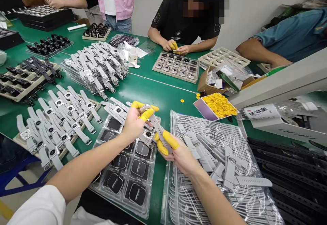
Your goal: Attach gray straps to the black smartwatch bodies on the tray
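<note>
My left hand (134,122), with yellow finger cots, grips a watch body (145,108) at the top end of a grey strap (159,131). My right hand (176,151), also in yellow cots, pinches the lower end of that same strap. Both hands hover over a clear tray of black watch bodies (127,177). Several finished grey watches (116,109) lie just beyond my left hand. A clear bag of loose grey straps (217,156) lies under and right of my right hand.
Rows of grey watches (56,122) fill trays at left, a stack (97,70) behind them, black watches (28,76) far left. A box of yellow finger cots (219,105) sits ahead right. A person opposite works over a tray of watch bodies (176,66). Black straps (293,177) lie right.
</note>
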The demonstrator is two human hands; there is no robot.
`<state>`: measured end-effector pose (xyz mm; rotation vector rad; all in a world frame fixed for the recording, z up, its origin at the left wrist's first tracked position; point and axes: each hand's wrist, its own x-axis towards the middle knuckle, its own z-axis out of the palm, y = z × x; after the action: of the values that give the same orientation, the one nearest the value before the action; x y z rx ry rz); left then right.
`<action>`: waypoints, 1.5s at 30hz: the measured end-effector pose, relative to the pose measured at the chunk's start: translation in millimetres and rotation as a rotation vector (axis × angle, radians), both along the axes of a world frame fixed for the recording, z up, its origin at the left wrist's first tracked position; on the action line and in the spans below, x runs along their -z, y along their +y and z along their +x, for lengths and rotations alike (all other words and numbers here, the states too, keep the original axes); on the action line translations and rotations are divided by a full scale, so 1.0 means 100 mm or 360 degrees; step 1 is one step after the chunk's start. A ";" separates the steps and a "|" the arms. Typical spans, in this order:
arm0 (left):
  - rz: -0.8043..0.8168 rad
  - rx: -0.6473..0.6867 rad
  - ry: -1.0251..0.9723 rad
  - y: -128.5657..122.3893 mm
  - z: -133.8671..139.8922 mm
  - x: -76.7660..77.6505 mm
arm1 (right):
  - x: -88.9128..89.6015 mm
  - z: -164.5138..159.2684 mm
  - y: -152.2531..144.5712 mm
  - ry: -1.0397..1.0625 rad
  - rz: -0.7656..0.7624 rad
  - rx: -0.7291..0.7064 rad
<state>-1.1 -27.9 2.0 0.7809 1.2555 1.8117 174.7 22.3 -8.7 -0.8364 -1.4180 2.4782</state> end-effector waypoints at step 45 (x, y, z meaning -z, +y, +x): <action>0.0002 0.0705 0.1984 -0.13 0.08 -0.02 | 0.01 0.02 0.04 0.0184 -0.0211 0.0372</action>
<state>6.5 -41.4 4.0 2.1528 1.5707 0.8662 176.6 26.6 -9.5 -0.8165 -1.0624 2.4173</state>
